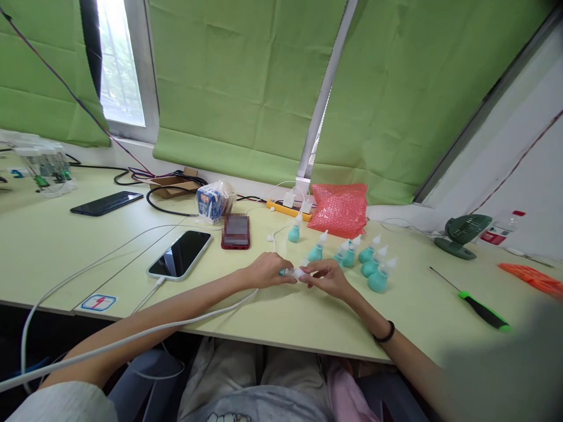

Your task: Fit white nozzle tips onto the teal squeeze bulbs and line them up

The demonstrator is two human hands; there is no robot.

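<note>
Near the front of the table, my left hand is closed around the teal bulb end of a small nasal aspirator, most of it covered by the fingers. The fingertips of my right hand pinch its translucent white tip from the other side. The aspirator lies sideways between the two hands. Just beyond my right hand stand several more teal squeeze-bulb aspirators with white tips, among them a front one and one to the left. Another aspirator stands farther back.
A red phone and a white-cased phone on a cable lie left. Behind are a blue box in plastic, an orange power strip and a red bubble-wrap pouch. A screwdriver and green fan are right.
</note>
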